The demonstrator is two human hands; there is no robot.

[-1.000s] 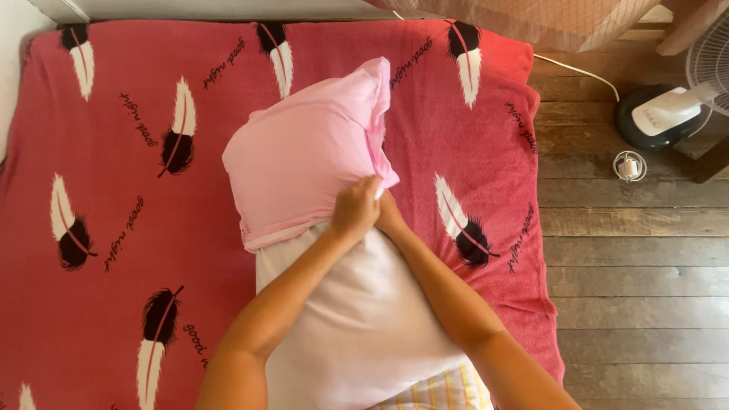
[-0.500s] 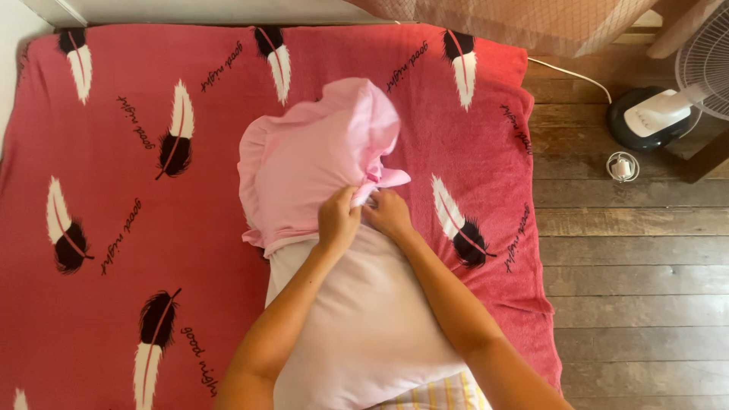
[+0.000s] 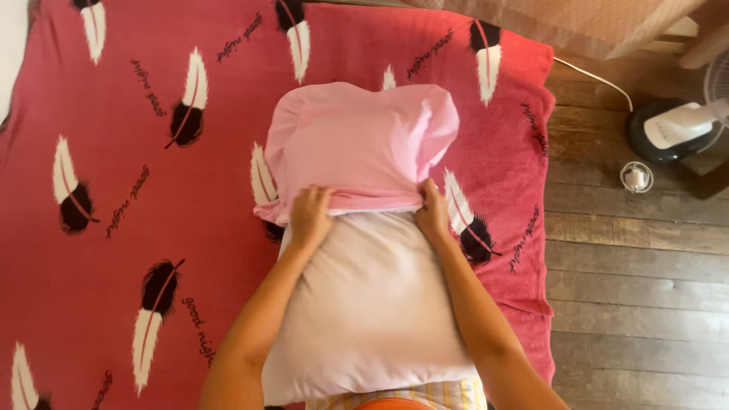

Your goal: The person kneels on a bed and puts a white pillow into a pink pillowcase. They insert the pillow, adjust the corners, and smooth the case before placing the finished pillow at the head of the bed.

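1. Head view: a red feather-print blanket (image 3: 152,228) covers the bed; plank floor (image 3: 638,288) and a fan base (image 3: 672,133) lie to the right.
2. Mid-bed, the left hand (image 3: 310,216) and right hand (image 3: 433,212) have their fingers pinching the pink pillowcase (image 3: 364,144) hem over the white pillow (image 3: 372,304).

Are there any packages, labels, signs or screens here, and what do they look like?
No packages, signs or screens.
Red blanket: covers the bed, dark cursive lettering printed between black-and-white feathers.
Fan base: on the wooden floor at right, black and white; any label too small to tell.

Pink pillowcase (image 3: 364,144) half over white pillow (image 3: 372,304)
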